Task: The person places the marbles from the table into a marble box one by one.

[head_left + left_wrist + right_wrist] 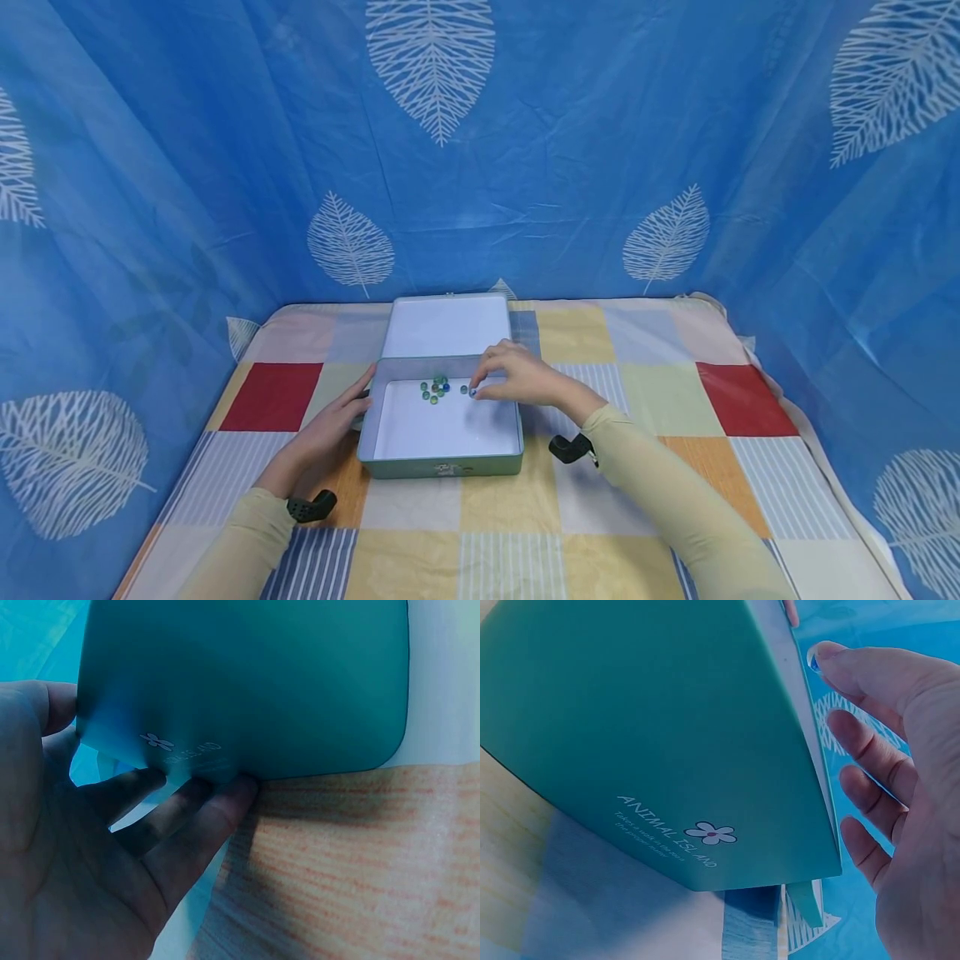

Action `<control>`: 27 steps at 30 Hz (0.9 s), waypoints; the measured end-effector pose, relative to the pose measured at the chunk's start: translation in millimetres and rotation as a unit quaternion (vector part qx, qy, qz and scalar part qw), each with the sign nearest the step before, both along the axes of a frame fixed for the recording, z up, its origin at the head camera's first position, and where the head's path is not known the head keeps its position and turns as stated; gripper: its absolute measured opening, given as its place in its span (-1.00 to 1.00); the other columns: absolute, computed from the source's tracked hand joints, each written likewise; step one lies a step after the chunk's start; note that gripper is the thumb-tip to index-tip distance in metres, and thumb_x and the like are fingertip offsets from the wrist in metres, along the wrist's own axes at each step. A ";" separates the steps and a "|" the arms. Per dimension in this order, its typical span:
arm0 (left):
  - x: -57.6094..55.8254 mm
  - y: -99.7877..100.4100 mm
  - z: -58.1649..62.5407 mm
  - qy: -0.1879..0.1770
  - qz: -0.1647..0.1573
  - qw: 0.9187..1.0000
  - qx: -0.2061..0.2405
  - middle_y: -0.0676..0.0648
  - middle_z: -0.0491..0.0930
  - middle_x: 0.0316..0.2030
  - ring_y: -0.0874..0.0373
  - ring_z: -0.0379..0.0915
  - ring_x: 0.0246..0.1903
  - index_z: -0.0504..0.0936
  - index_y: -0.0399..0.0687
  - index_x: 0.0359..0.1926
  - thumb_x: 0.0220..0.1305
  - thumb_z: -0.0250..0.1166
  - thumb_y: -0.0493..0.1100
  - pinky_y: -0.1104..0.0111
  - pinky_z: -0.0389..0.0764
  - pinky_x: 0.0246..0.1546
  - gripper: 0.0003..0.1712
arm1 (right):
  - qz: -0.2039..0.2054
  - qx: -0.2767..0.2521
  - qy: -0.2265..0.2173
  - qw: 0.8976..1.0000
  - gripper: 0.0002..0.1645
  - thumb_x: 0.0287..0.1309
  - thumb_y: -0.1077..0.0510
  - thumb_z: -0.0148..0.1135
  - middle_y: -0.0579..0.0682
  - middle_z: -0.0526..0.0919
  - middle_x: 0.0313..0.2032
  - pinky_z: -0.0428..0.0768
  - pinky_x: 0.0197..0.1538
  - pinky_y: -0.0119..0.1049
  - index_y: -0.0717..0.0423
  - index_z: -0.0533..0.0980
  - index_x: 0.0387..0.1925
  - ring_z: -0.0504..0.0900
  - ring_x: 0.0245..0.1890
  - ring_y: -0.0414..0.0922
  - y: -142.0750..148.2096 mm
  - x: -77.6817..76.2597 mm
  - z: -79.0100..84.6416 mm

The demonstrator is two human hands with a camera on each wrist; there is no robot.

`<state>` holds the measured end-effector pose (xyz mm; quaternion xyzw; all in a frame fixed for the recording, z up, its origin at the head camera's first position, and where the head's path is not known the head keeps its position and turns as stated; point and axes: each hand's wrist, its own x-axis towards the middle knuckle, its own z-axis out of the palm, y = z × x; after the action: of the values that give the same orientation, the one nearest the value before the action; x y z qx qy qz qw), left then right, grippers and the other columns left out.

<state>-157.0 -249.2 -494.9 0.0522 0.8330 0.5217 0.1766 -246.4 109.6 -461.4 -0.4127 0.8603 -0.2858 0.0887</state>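
Note:
An open, flat green tin box (480, 467) with a white inside lies in the middle of the table. Several glass marbles (435, 388) sit on its floor toward the back. My right hand (521, 377) reaches over the box's right wall and pinches a clear marble with blue in it (814, 660) between thumb and index finger; its other fingers are spread loosely. Beside it, a greenish marble (463, 389) lies on the box floor. My left hand (330, 423) rests against the box's left side, its fingertips (244, 787) touching the green wall.
The box's hinged lid (450, 325) is laid back behind it. A patchwork-patterned cloth (510, 558) covers the table. Blue curtains with white leaf prints (525, 167) hang behind and on both sides. Black wrist cameras (570, 448) are strapped to both wrists.

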 end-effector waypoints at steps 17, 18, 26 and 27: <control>-1.4 -1.3 -4.5 -0.012 0.000 1.000 0.012 0.05 -0.32 0.64 -0.22 -0.30 0.57 -0.22 0.54 0.63 0.64 -0.13 0.17 -0.31 -0.07 0.43 -0.29 | -0.056 -0.028 -0.050 0.997 -0.74 0.32 0.00 0.38 -0.22 0.60 -0.03 0.32 0.37 0.11 -0.14 0.74 0.02 0.44 0.22 0.02 41.9 2.5 5.7; -1.4 -1.6 -4.3 -0.006 -0.003 1.000 0.007 0.03 -0.32 0.64 -0.23 -0.31 0.57 -0.22 0.52 0.64 0.65 -0.14 0.15 -0.32 -0.09 0.43 -0.29 | -0.062 -0.033 -0.056 0.996 -0.72 0.33 -0.02 0.37 -0.21 0.60 -0.01 0.27 0.41 0.14 -0.13 0.73 0.03 0.43 0.26 0.02 49.3 2.5 5.7; -0.6 -3.4 -2.9 0.011 -0.007 1.000 -0.002 -0.01 -0.30 0.64 -0.23 -0.33 0.57 -0.21 0.44 0.65 0.67 -0.16 0.06 -0.34 -0.16 0.42 -0.31 | -0.109 -0.060 -0.085 0.989 -0.71 0.36 -0.03 0.35 -0.09 0.63 0.01 0.49 0.16 0.21 -0.13 0.71 0.06 0.50 0.14 0.03 110.0 5.2 -2.7; -0.3 -3.7 -2.8 0.011 -0.007 1.000 0.000 -0.01 -0.30 0.64 -0.23 -0.33 0.57 -0.20 0.44 0.65 0.67 -0.16 0.05 -0.34 -0.16 0.42 -0.31 | -0.117 -0.061 -0.088 0.987 -0.71 0.36 -0.02 0.35 -0.08 0.64 0.00 0.50 0.14 0.18 -0.13 0.71 0.06 0.51 0.13 0.06 116.8 6.1 -3.9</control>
<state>-157.2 -252.8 -497.7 0.0637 0.8348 0.5195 0.1707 -240.3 226.4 -465.3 -0.2870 0.8725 -0.3815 0.1044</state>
